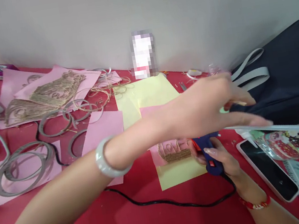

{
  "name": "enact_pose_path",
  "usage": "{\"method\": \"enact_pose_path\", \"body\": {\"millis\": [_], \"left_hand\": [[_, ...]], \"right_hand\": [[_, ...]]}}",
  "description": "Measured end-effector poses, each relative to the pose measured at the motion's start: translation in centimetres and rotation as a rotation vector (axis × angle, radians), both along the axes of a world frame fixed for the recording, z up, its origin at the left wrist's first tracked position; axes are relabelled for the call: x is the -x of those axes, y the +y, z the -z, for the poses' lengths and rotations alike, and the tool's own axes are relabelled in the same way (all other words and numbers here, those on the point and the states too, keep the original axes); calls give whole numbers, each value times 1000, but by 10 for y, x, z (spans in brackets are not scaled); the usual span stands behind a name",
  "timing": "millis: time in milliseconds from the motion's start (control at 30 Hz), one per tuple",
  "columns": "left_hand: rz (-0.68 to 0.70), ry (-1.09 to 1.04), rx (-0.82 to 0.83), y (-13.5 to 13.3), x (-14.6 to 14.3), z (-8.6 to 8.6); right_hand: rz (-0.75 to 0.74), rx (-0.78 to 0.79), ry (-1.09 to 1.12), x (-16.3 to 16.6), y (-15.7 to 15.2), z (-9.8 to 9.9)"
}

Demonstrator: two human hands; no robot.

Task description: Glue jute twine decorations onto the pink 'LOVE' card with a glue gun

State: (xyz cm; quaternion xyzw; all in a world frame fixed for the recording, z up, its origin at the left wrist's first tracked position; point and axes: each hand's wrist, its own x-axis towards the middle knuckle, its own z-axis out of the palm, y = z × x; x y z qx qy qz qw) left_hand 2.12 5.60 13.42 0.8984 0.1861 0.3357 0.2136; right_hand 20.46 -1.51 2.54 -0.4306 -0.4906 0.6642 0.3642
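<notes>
A blue glue gun (pixel 204 143) is gripped in the closed R hand (pixel 226 160), w/ its nozzle held at a pink paper (pixel 170 150) whose twine letters are read as approx. "Love", mid-table on a yellow sheet (pixel 177 176). The L hand (pixel 213 101) is stretched across above it, fingers extended twd a dark bag (pixel 289 73); whether sth is pinched can't be told. A phone (pixel 271 170) is laid screen-up just beside the gun.

Behind the yellow sheet (pixel 149 93), an object (pixel 143 53) against the wall is pixelated beyond reading. The left hand (pixel 211 103), blurred at its fingertips, hides the nozzle of the blue glue gun (pixel 204 143) over the sheet. To the sheet's right, a navy bag (pixel 296 64) runs off frame.
</notes>
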Motion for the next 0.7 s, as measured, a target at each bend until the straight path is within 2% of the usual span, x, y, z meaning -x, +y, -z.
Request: {"method": "enact_pose_path", "body": {"millis": [100,233,533,700], "left_hand": [[138,156,-19,15,-22,-2],[160,248,-5,19,-32,-3],[218,20,100,21,-9,18],[160,15,62,18,-6,17]], "right_hand": [[11,-6,-22,-3,2,4],[-12,-16,-89,-6,7,3],[22,-18,-86,5,9,-2],[10,-52,-99,5,10,-1]]}}
